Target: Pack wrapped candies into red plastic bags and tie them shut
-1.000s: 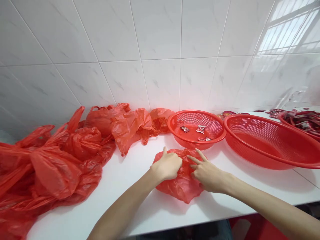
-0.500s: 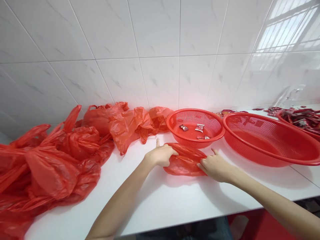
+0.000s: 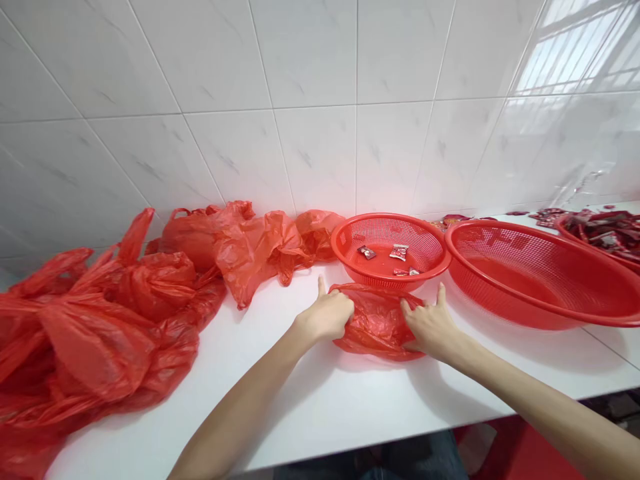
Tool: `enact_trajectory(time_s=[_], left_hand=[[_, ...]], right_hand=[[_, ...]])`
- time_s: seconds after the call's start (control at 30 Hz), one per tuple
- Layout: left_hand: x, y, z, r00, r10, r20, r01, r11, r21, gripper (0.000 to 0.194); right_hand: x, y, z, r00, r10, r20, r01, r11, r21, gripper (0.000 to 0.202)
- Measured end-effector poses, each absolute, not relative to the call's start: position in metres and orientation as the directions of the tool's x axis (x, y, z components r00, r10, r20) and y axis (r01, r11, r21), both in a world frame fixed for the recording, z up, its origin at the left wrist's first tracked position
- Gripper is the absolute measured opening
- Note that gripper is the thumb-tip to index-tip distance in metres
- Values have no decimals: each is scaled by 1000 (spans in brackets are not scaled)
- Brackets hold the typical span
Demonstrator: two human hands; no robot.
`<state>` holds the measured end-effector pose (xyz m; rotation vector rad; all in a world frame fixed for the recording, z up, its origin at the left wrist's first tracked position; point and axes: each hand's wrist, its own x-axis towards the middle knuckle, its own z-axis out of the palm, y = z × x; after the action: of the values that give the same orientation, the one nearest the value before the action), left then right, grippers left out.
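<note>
A red plastic bag (image 3: 376, 327) lies on the white table in front of me, its mouth spread and facing up. My left hand (image 3: 330, 313) grips the bag's left edge with curled fingers, thumb pointing up. On the opposite side my right hand (image 3: 430, 325) holds the right edge, one finger raised away from the plastic. Right behind the bag stands a small red basket (image 3: 350, 268) with several small wrapped packets (image 3: 399, 252) on its bottom.
A large oval red basket (image 3: 540, 313) stands to the right. Beyond it, another red basket (image 3: 570, 233) is heaped with dark red packets (image 3: 613, 233). Knotted red plastic bags (image 3: 100, 340) pile up at the left, with more bags (image 3: 260, 247) along the tiled wall (image 3: 315, 160).
The bag's mouth has been pulled wider, so its inside shows more. My right hand has turned, its raised finger now pointing more upward. The view has shifted slightly.
</note>
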<state>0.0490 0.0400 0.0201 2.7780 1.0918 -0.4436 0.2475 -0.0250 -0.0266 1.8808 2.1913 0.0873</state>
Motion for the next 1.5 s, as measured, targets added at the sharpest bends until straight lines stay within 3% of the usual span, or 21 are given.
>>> enact_trajectory(time_s=[0.1, 0.23, 0.3, 0.37, 0.47, 0.6, 0.73, 0.8, 0.9, 0.97, 1.1, 1.23, 1.33, 1.4, 1.43, 1.5], left_hand=[[53, 41, 17, 804, 566, -180, 586, -805, 87, 31], [58, 47, 5, 828, 541, -145, 556, -826, 96, 30], [58, 50, 1, 806, 558, -196, 580, -810, 80, 22], [56, 52, -1, 772, 567, -285, 609, -789, 80, 9], [49, 55, -3, 708, 572, -413, 653, -754, 74, 35], [45, 57, -7, 683, 561, -468, 667, -740, 88, 72], [48, 53, -6, 707, 530, -468, 643, -758, 114, 90], [51, 49, -2, 741, 521, -425, 624, -768, 145, 86], [54, 45, 3, 802, 505, -319, 580, -786, 213, 54], [55, 45, 2, 794, 523, -310, 593, -780, 203, 38], [52, 48, -7, 687, 608, -399, 687, -721, 84, 36], [48, 51, -10, 706, 617, -348, 679, -729, 85, 35], [49, 44, -2, 793, 574, -203, 603, -786, 132, 20], [56, 32, 2, 859, 511, -46, 510, -841, 178, 19], [61, 23, 1, 890, 455, 28, 440, -874, 208, 22], [75, 0, -8, 946, 298, 124, 247, -916, 317, 30]], right_hand=[[235, -29, -13, -113, 977, -181, 956, 156, 247, 40], [228, -31, -12, -281, 953, -111, 931, 299, 208, 26], [228, -30, -18, -341, 934, -107, 914, 356, 195, 33], [230, -30, -24, -366, 922, -126, 898, 386, 210, 55], [233, -32, -29, -309, 931, -192, 900, 352, 257, 70], [234, -37, -30, -114, 958, -265, 940, 190, 283, 64], [233, -40, -25, -69, 968, -243, 955, 134, 263, 68], [231, -41, -20, -120, 968, -219, 952, 175, 251, 65], [227, -41, -17, -189, 968, -166, 950, 223, 220, 48], [226, -39, -19, -191, 964, -186, 954, 226, 195, 50], [235, -36, -29, -128, 956, -263, 972, 174, 160, 64], [251, -41, -19, -159, 971, -178, 982, 174, 73, 39], [261, -35, 12, -276, 959, 57, 945, 282, -166, 24], [268, -15, 37, -295, 941, 167, 885, 335, -322, 31], [270, 1, 48, -283, 944, 169, 872, 327, -363, 34], [274, 38, 63, -277, 957, 84, 910, 290, -297, 38]])
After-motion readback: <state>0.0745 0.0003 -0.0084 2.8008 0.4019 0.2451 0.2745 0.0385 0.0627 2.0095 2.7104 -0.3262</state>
